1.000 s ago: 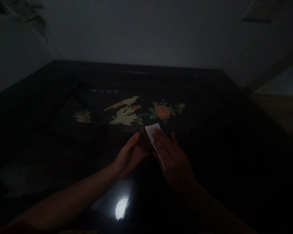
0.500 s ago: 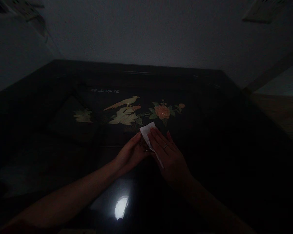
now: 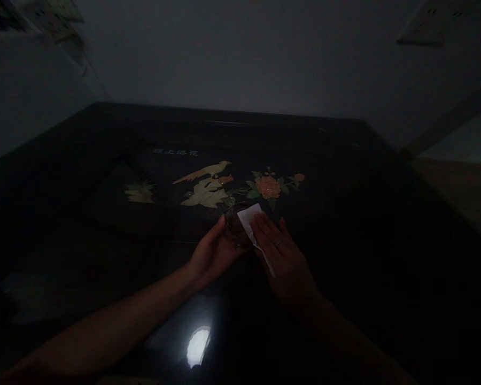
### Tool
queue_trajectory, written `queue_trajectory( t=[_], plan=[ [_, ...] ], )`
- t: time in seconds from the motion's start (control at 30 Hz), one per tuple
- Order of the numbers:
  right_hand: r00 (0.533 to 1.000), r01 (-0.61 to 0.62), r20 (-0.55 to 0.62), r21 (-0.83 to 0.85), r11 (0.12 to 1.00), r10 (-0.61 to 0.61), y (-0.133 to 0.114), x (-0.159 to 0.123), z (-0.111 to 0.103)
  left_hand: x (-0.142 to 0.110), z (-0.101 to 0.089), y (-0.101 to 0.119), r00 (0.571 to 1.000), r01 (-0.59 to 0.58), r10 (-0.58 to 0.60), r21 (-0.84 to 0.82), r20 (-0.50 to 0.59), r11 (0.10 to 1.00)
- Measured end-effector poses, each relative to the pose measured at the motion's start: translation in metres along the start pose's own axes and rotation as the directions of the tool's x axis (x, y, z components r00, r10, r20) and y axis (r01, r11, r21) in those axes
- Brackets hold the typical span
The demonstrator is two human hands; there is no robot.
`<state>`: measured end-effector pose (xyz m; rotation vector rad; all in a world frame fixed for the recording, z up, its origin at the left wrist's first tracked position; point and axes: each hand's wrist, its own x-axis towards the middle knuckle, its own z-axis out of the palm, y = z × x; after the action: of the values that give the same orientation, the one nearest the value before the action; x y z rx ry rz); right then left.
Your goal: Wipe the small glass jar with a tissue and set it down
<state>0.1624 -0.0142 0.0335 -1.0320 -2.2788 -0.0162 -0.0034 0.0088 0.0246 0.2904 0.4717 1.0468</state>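
Note:
Low over a dark glossy table, my left hand is curled around a small dark rounded object, perhaps glassy; the dimness hides its exact kind. A white tissue lies under the fingers of my right hand, which wears a ring. The tissue rests against the object's right side, and its lower edge hangs below the fingers. Just beyond the hands, the tabletop carries a bird decoration and a pink flower decoration.
A pale wall stands behind the table's far edge. Outlet panels show at upper left, with another wall socket at upper right. A bright light reflection lies on the near tabletop. The room is very dim.
My right hand and the tissue have slid slightly to the right, uncovering more of the dark object. My left hand keeps its hold. The view has shifted a little.

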Motion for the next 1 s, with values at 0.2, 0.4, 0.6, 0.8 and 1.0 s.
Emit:
queue_trajectory(
  t=[0.2, 0.4, 0.6, 0.8, 1.0],
  plan=[
    [0.999, -0.050, -0.014, 0.042, 0.998, 0.050, -0.002, 0.002, -0.001, -0.006, -0.001, -0.009, 0.995, 0.060, -0.066, 0.074, 0.076, 0.995],
    [1.000, -0.001, 0.007, 0.078, 0.997, 0.001, -0.005, 0.004, -0.004, -0.005, 0.001, -0.012, 0.997, 0.010, -0.017, 0.106, 0.071, 0.994],
    [0.995, 0.090, 0.038, 0.064, 0.994, -0.092, -0.007, 0.006, -0.007, 0.000, 0.011, -0.006, 0.999, -0.005, 0.008, 0.083, -0.042, 0.997],
    [0.992, 0.123, 0.032, 0.048, 0.991, -0.124, -0.007, 0.004, -0.008, 0.004, 0.012, -0.001, 0.998, 0.049, -0.050, -0.017, -0.040, 0.999],
    [0.998, 0.051, -0.050, 0.048, 0.998, -0.048, -0.001, -0.001, -0.003, 0.006, 0.011, 0.002, 0.996, -0.044, 0.035, -0.116, -0.079, 0.992]
  ],
)
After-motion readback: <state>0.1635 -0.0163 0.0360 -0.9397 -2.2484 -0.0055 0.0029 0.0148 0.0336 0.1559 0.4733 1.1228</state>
